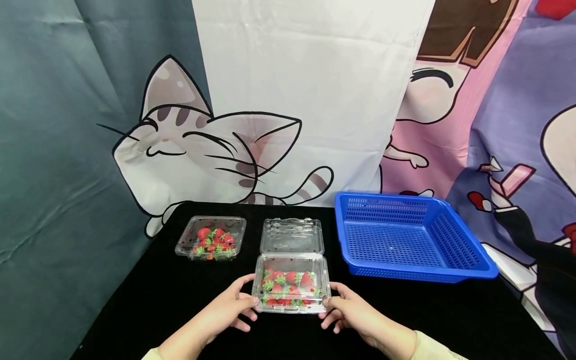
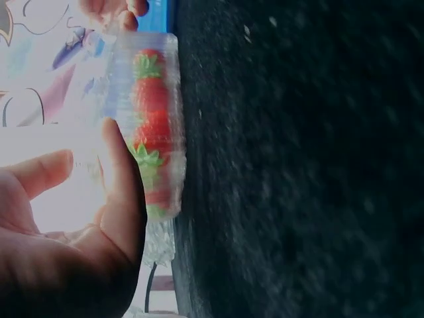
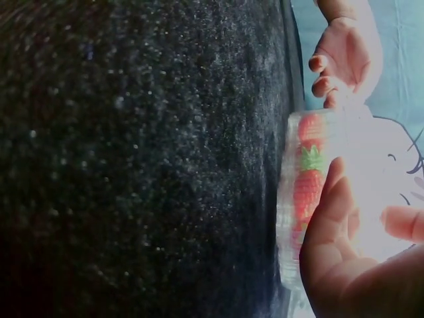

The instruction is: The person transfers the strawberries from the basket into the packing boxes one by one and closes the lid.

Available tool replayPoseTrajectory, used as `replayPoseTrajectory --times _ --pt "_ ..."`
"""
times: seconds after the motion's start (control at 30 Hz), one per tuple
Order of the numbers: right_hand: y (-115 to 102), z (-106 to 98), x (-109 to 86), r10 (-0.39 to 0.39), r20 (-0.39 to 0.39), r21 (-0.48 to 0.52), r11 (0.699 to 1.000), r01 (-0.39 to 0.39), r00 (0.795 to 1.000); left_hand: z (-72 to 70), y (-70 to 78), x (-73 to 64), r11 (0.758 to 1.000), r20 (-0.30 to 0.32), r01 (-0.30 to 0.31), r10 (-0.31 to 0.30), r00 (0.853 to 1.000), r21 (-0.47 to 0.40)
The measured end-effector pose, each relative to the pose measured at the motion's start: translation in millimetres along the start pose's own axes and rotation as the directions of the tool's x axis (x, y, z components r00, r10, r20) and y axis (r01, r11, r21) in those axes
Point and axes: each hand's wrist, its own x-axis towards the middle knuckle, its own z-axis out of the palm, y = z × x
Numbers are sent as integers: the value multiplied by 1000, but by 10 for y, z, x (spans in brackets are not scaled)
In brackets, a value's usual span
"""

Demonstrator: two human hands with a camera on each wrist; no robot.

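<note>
A clear plastic clamshell box (image 1: 291, 262) with several red strawberries (image 1: 291, 278) lies in front of me. Its lid (image 1: 292, 236) is folded open to the back. My left hand (image 1: 227, 307) holds the box at its left side, thumb at the front corner. On the opposite side my right hand (image 1: 353, 310) grips the front right corner, the thumb overlapping the rim. Low beside the dark cloth, the box's side wall (image 2: 173, 132) shows in the left wrist view. Glare washes out the gap between thumb and finger in both wrist views.
Back left stands another clear box (image 1: 184, 245) of strawberries. A blue perforated plastic basket (image 1: 418, 275) sits at the back right. Black cloth (image 1: 148, 300) covers the table, and a printed cartoon curtain (image 1: 306, 60) hangs behind it.
</note>
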Motion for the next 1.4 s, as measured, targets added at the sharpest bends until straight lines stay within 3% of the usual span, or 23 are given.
replayPoseTrajectory --times 0.73,1.4 --pt "23 -37 49 21 -54 28 999 -20 998 131 -3 57 996 -32 -39 37 999 -83" --pt "24 -30 68 3 -37 44 999 -2 999 205 -36 60 985 -45 -83 77 996 -150"
